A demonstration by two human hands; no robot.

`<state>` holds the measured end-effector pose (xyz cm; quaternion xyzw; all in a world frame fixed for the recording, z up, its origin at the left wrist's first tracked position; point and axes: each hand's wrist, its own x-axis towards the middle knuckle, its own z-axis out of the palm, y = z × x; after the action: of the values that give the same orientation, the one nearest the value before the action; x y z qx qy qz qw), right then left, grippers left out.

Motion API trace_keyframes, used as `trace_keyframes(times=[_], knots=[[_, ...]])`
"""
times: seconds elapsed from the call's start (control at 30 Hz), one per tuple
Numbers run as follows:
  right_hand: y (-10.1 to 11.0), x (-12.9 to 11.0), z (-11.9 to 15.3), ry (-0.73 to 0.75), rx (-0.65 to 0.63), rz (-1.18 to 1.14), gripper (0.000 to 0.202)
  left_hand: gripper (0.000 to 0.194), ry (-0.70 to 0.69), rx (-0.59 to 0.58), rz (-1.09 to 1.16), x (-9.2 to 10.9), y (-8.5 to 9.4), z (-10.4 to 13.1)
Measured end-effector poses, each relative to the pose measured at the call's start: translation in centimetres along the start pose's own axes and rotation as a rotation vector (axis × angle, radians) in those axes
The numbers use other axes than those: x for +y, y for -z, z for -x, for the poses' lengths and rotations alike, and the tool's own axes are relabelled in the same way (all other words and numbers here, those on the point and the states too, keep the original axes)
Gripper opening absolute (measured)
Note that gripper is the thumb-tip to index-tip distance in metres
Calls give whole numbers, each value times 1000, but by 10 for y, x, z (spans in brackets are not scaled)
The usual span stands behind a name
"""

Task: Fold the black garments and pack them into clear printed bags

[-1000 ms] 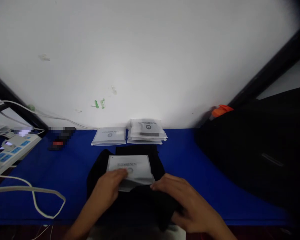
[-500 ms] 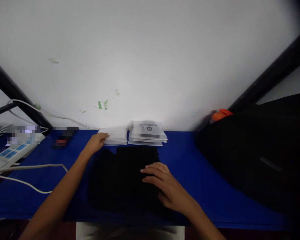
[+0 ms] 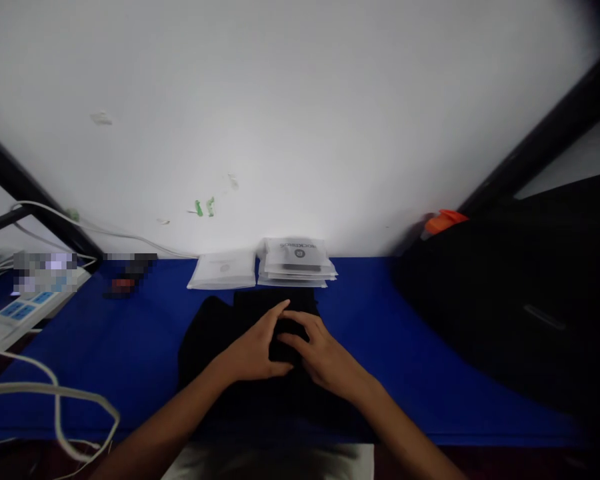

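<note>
Both of my hands are close together over a dark pile of black cloth (image 3: 210, 340) on the blue table. My left hand (image 3: 253, 350) rests on it with thumb and index finger spread wide apart. Facing it, my right hand (image 3: 327, 357) has its fingers bent and apart, the tips near my left fingers. Black material shows between the two hands; its folds are too dark to make out. Behind the cloth lie a frosted zip bag (image 3: 223, 270) and a stack of similar bags (image 3: 297, 257) with dark print on the top one.
A white power strip (image 3: 25, 310) with loose cables (image 3: 60, 387) occupies the left side. A large black object (image 3: 480, 300) covers the right end, with an orange thing (image 3: 445, 221) behind it. The white wall (image 3: 300, 120) rises directly behind the blue table (image 3: 380, 320).
My left hand has let go of the frosted bag at the back and come down to the black cloth. My right hand has shifted slightly left, so the two hands now meet.
</note>
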<state>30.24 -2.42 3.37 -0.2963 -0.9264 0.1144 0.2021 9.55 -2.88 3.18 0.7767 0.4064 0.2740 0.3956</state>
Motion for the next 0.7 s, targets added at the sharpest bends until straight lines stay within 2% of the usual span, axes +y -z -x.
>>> trace_keyframes(times=[0.1,0.17,0.23,0.33,0.4,0.47,0.57,0.63,0.7], knots=[[2,3,6,-48,12,14,89,92,10,167,22,-3,11,11],[3,5,8,-62,-45,22,89,84,5,250,-15,-4,21,22],[3,8,9,-49,-138,44,75,83,13,283,-103,-6,30,34],[3,11,9,-20,-212,87,52,84,67,228,-309,-15,38,51],[4,13,9,-9,-193,101,49,74,102,192,-420,-23,42,59],[6,16,10,6,-146,101,52,54,127,224,-455,-30,46,65],[11,22,12,30,-56,79,57,28,169,384,-360,-39,57,76],[13,27,15,28,-10,56,57,23,218,502,-254,-45,65,84],[14,34,19,10,8,37,58,27,294,615,-193,-51,73,92]])
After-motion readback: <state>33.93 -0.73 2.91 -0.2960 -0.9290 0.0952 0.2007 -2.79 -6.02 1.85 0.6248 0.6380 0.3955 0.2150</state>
